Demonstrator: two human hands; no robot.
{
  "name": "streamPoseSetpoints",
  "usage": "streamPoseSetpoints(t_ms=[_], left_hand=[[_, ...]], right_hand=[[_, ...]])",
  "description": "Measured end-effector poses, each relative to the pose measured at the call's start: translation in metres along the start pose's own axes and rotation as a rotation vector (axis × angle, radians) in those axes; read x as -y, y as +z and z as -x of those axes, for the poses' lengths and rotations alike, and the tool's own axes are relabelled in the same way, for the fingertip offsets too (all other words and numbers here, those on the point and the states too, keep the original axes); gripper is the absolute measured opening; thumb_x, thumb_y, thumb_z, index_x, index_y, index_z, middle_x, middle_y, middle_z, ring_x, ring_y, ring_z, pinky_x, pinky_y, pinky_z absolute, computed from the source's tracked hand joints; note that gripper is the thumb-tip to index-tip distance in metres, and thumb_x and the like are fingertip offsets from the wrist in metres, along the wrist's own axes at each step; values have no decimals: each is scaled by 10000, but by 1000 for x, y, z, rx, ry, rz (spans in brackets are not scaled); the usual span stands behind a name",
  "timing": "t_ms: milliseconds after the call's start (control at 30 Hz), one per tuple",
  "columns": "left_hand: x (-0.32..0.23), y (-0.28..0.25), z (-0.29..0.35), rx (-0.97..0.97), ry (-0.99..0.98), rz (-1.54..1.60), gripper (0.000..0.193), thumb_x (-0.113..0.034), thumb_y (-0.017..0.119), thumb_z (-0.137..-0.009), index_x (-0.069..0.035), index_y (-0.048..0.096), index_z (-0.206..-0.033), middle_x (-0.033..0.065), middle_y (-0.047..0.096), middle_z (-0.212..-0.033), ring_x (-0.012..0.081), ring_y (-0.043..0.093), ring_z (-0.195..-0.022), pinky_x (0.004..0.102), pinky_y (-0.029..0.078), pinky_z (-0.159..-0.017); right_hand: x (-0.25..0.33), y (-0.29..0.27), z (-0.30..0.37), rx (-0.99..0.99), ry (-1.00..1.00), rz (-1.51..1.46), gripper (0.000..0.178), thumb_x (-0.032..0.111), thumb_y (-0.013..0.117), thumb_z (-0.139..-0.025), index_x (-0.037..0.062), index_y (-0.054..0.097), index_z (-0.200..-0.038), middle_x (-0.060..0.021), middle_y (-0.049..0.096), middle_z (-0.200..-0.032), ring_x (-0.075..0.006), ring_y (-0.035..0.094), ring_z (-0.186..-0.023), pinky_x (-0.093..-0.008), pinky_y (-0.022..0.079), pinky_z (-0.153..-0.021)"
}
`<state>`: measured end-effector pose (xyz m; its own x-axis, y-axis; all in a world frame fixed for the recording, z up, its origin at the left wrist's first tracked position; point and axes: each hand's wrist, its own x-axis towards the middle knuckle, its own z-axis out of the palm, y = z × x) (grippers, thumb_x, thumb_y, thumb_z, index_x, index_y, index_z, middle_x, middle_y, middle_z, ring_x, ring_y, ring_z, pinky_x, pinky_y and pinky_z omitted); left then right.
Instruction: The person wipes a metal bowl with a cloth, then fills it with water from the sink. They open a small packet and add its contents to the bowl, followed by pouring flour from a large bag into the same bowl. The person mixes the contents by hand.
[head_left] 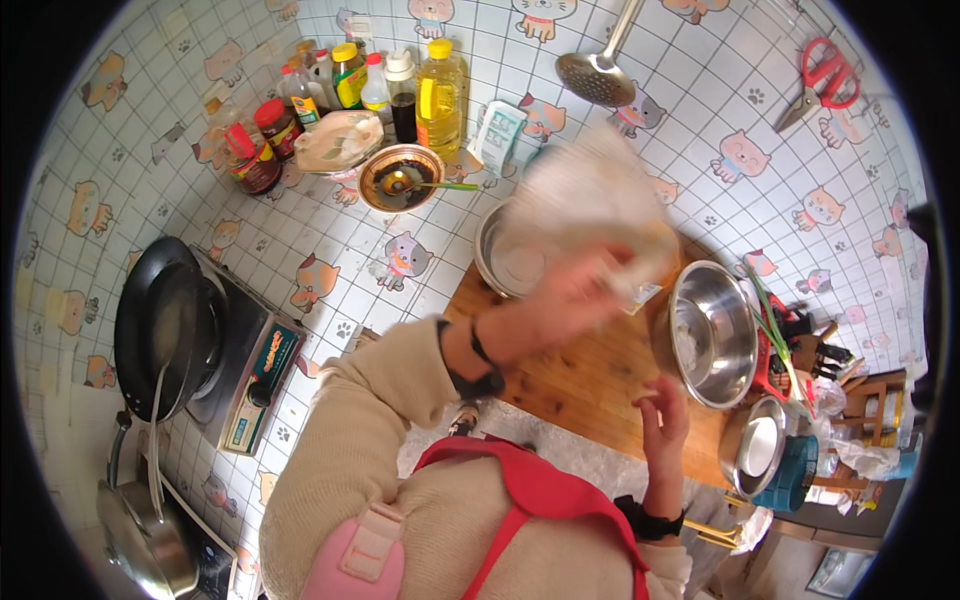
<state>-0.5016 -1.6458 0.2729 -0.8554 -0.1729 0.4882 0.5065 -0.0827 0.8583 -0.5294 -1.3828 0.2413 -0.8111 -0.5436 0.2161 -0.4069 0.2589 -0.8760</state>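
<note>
My left hand [580, 300] reaches over the wooden board and grips a pale, whitish bag-like thing [590, 190]. Motion smears both, so I cannot make out its exact kind. It hangs in the air beside a steel bowl [492, 250] and partly covers it. Lower down, over the board's near right part, my right hand [664, 420] is raised with loosely bent fingers apart and nothing in them. It is nearest to a large steel basin [715, 340] on the right side of the wooden board [575, 370].
On the left, a black wok [160, 320] sits on a stove, with a steel pot [150, 540] nearer me. Sauce bottles [350, 75], an oil bottle [438, 100] and a sauce bowl [400, 178] line the back. A skimmer [600, 75] and red scissors [825, 80] hang on the wall.
</note>
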Motion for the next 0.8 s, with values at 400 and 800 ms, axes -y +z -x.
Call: streamPoseSetpoints(t_ms=[400, 800], left_hand=[[47, 107, 36, 521, -357, 354, 184, -70, 620, -776, -32, 540, -937, 46, 567, -949, 110, 541, -790, 219, 432, -702], [171, 145, -46, -203, -835, 150, 537, -194, 630, -767, 8, 321, -1158, 93, 545, -882, 123, 542, -604, 237, 440, -476]], right_hand=[[-14, -41, 22, -76, 135, -63, 229, -38, 569, -749, 28, 603, -966, -13, 621, -892, -85, 551, -850, -241, 435, -768], [-53, -224, -112, -164, 151, 618, 155, 144, 561, -783, 57, 575, -910, -134, 594, -697, -240, 570, -585, -343, 443, -555]])
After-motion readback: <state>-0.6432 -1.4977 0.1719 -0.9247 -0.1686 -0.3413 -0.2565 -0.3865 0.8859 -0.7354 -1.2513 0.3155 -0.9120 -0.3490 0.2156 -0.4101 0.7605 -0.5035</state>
